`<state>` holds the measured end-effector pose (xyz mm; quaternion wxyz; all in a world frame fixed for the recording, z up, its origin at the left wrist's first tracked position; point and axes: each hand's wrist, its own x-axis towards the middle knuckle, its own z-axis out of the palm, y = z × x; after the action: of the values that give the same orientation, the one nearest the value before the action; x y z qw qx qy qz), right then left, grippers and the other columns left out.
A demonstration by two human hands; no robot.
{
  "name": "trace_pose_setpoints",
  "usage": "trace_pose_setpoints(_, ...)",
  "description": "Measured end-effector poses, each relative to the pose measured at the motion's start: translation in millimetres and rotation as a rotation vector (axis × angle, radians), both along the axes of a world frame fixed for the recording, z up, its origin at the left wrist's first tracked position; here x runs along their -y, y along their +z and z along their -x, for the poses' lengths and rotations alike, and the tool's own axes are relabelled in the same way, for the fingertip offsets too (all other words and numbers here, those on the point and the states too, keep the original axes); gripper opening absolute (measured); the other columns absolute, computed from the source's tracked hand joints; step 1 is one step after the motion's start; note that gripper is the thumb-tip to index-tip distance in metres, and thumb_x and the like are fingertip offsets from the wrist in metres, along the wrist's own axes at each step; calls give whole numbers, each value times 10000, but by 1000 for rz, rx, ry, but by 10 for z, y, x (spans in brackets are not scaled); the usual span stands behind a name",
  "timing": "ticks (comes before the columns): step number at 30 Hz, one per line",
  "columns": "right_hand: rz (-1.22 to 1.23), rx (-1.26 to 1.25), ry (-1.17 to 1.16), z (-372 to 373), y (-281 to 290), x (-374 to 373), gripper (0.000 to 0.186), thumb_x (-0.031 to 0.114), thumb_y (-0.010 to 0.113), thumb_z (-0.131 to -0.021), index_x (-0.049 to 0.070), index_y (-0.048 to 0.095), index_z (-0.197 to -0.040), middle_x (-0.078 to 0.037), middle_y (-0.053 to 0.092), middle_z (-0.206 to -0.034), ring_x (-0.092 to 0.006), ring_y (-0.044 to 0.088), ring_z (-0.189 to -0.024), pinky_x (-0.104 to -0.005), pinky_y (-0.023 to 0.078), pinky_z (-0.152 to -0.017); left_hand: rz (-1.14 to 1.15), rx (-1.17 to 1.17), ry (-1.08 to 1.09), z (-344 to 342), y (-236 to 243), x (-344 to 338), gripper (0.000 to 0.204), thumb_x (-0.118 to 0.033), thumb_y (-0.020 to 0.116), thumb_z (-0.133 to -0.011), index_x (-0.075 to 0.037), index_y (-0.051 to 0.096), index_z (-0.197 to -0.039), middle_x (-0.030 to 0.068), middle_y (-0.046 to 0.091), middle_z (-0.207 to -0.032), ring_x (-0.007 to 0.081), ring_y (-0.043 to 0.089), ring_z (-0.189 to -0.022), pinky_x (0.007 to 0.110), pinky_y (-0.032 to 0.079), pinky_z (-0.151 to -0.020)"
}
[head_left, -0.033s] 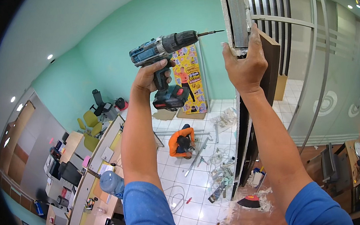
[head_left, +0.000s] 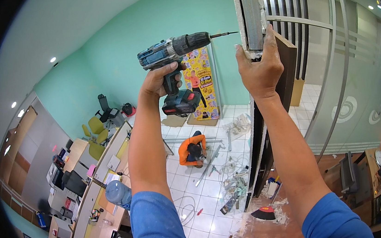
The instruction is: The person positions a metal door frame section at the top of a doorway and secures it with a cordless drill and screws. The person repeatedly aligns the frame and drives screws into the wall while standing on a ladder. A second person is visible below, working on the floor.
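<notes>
My left hand is wrapped round the grip of a blue and black cordless drill. The drill lies level, its long thin bit pointing right. The bit's tip is at the left side of a cut wall section with a grey metal stud between broken white boards; whether it touches, I cannot tell. My right hand grips the lower end of that section from below, thumb on the left side and a finger up the right. A dark wooden panel stands just behind this hand.
A person in orange crouches on the tiled floor below, beside metal profiles. Rubble and a broom head lie near the wall's foot. Desks and a water bottle stand left, a glass partition right.
</notes>
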<state>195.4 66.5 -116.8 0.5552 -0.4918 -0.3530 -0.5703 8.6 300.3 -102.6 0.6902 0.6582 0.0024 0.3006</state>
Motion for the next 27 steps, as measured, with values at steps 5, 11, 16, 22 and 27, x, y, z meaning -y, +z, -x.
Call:
trace_pose_setpoints(5, 7, -4, 8, 1, 17, -6, 820, 168, 803, -771, -116, 417, -1437, -285, 615, -1302, -397, 661, -1139, -397, 566, -939, -4, -20, -53, -34, -4, -57, 367, -199, 770, -874, -62, 601, -1170, 133, 677, -1015, 147, 644, -700, 355, 567, -571)
trace_pose_setpoints(11, 9, -10, 29, 34, 16, 5, 820, 163, 807, -767, -114, 421, -1437, -284, 609, -1315, -400, 650, -1163, -395, 558, -959, -52, -97, -105, -74, 43, -63, 351, -213, 757, -893, -80, 608, -1183, 126, 678, -1026, 145, 635, -716, 352, 552, -577)
trace_pose_setpoints(16, 8, 0, 29, 39, 15, 26, 815, 160, 810, -765, -114, 428, -1431, -289, 604, -1320, -403, 650, -1163, -392, 557, -961, -23, -34, -70, -176, 2, 5, 364, -226, 742, -910, -92, 600, -1218, 123, 678, -1036, 148, 634, -726, 369, 555, -591)
trace_pose_setpoints(22, 12, 5, 9, -38, 5, 11, 810, 183, 804, -775, -107, 430, -1432, -287, 598, -1334, -408, 646, -1173, -396, 559, -958, 53, 122, -36, -59, -169, 71, 415, -268, 730, -921, -92, 563, -1258, 111, 677, -1050, 151, 630, -740, 373, 547, -616)
trace_pose_setpoints(27, 6, 21, -21, -59, 3, -4, 804, 203, 796, -783, -97, 433, -1434, -287, 585, -1354, -404, 648, -1164, -400, 564, -941, 154, 163, 42, 156, -524, 355, 486, -317, 739, -909, -86, 553, -1295, 91, 673, -1021, 156, 613, -730, 391, 535, -635)
